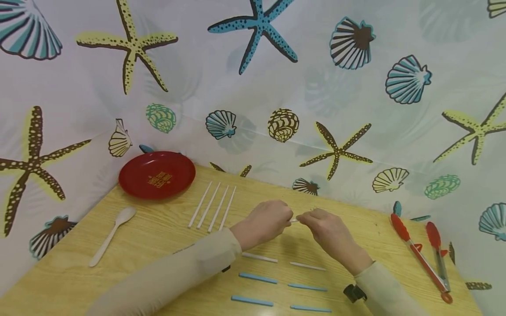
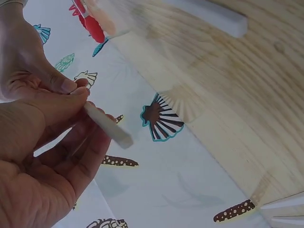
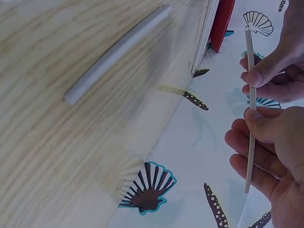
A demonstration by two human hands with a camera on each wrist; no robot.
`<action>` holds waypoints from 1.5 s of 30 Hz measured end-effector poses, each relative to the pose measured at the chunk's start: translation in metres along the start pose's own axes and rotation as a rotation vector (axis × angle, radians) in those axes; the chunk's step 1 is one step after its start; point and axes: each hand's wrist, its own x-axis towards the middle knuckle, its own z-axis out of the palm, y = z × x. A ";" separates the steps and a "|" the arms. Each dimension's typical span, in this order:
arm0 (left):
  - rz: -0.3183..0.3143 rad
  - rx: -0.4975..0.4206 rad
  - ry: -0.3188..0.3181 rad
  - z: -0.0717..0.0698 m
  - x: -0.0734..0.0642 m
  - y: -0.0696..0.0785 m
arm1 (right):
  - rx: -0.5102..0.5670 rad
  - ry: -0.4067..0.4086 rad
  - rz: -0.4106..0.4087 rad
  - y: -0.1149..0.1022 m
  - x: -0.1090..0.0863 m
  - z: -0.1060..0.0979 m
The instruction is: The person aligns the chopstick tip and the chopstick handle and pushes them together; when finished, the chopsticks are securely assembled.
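Note:
Close over the table, a thin white stick point(image 3: 251, 118) is held between both hands. My left hand point(image 1: 269, 219) pinches one part of it with thumb and fingers. Right beside it, my right hand point(image 1: 322, 228) pinches the other part, so in the head view only a short bit of stick shows between them. The right wrist view shows the stick nearly straight, its ends reaching past both grips. Below the hands lie two short white sticks point(image 1: 260, 257) and two rows of short blue sticks point(image 1: 258, 278), side by side in pairs.
Several longer white sticks point(image 1: 212, 206) lie parallel left of my hands. A red plate point(image 1: 132, 177) stands at the back left corner, with a pale spoon point(image 1: 104, 243) in front. Red-tipped tongs point(image 1: 428, 265) lie spread at the right. Patterned cloth point(image 1: 253, 96) hangs behind the wooden table.

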 end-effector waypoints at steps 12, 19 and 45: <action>-0.061 -0.022 -0.090 -0.002 0.000 -0.001 | 0.017 0.039 -0.043 -0.006 0.005 0.004; -0.193 -0.254 -0.150 -0.003 -0.007 -0.027 | 0.053 -0.025 0.032 -0.009 -0.001 0.000; -0.564 -0.425 -0.267 0.019 -0.013 -0.097 | 0.378 -0.581 0.244 -0.024 -0.027 -0.005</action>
